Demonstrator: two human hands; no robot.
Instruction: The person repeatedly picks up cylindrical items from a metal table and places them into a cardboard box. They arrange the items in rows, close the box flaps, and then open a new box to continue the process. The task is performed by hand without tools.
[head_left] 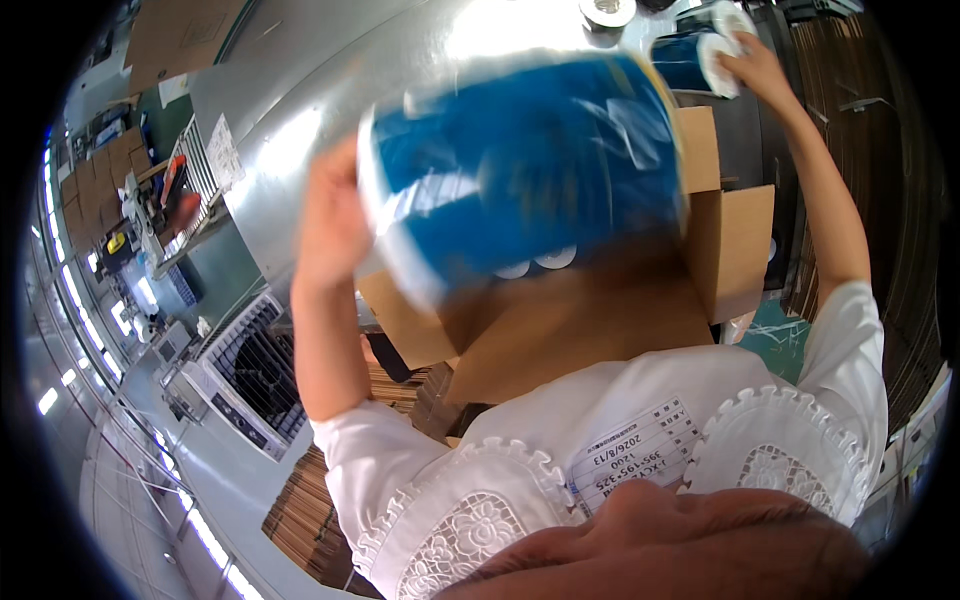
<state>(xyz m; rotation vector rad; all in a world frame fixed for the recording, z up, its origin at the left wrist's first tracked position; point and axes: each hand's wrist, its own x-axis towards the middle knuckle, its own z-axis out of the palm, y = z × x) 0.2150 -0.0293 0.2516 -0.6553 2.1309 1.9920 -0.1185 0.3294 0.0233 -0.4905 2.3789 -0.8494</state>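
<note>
A large blue spool [530, 160] with pale end flanges hangs tilted above an open cardboard box [580, 320], close to the camera and blurred. My left hand [335, 220], also smeared, grips it by the white flange at its left end. Up at the far right, my right hand [755, 72] has its fingers round the white end of a smaller-looking blue spool [682, 62]. Partly covered by the large spool, white round ends [555, 258] show inside the box, whose flaps stand spread outward.
The shiny metal table [270, 120] runs behind the box. Another white-ended spool [607, 12] stands at its far edge. Stacked flat cardboard [850, 120] lines the right side, with more cardboard [310, 520] at lower left. A dark-grilled white unit [250, 375] stands left.
</note>
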